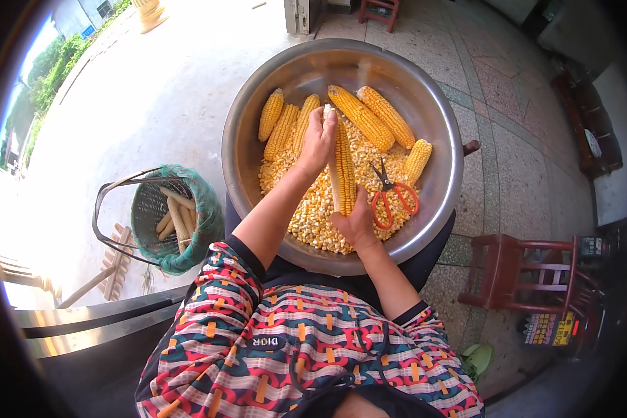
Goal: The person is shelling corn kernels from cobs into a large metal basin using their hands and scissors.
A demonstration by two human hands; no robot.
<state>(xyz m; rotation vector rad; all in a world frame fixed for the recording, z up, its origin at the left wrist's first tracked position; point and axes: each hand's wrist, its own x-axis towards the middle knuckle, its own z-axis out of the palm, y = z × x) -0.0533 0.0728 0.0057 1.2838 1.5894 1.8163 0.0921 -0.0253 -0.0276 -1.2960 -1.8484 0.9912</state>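
Note:
A large metal basin [439, 209] rests on the person's lap, with loose corn kernels [313, 222] over its bottom. Both my hands hold one ear of yellow corn [346, 172] upright in the view; a pale strip of bare cob runs down its left side. My left hand [318, 138] grips the far tip, and my right hand [356, 219] is closed round the near end. Red-handled scissors [392, 196] lie on the kernels beside my right hand. Several whole ears [363, 117] lie along the far and side parts of the basin.
Left of the basin stands a woven basket [159, 206] lined with green netting, holding several bare cobs [179, 222]. A wooden rake [116, 264] lies beside it. A dark red wooden chair [496, 271] stands at the right, and a red stool [379, 13] beyond the basin.

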